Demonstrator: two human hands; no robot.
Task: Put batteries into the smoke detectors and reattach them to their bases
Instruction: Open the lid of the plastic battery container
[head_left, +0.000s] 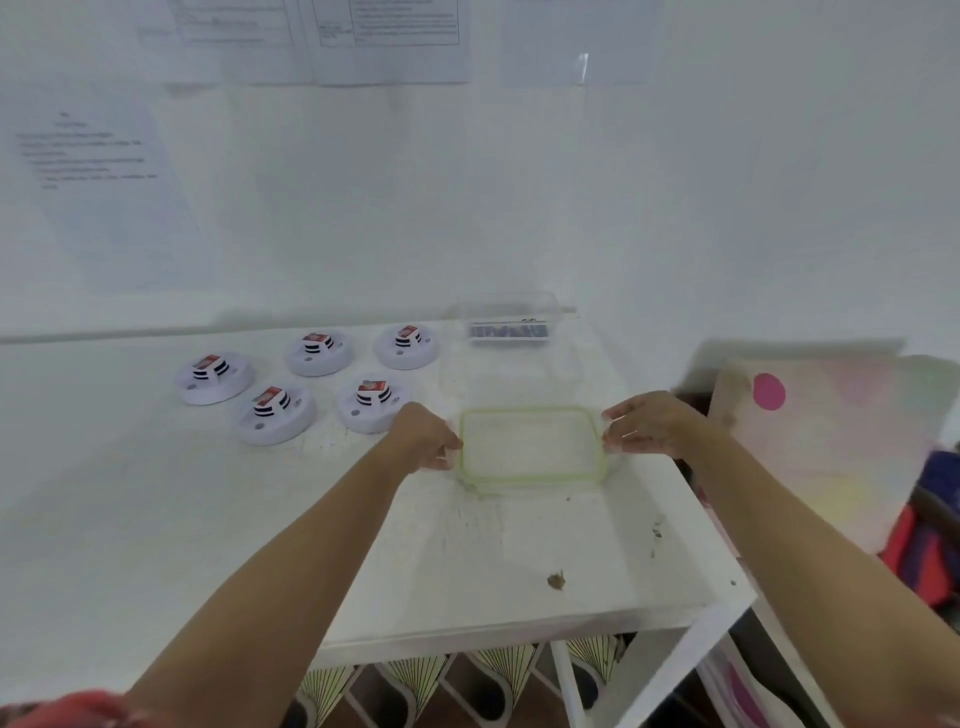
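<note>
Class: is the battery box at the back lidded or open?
Open. The box has no lid; the lid lies nearer on the table, held by left hand and right hand.

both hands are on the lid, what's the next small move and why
Probably let go of the lid and reach the right hand to the container behind it for one of the batteries. The right hand and left hand pinch the lid's side edges, and it seems to lie flat on the table, off the container. The detectors wait at the left.
</note>
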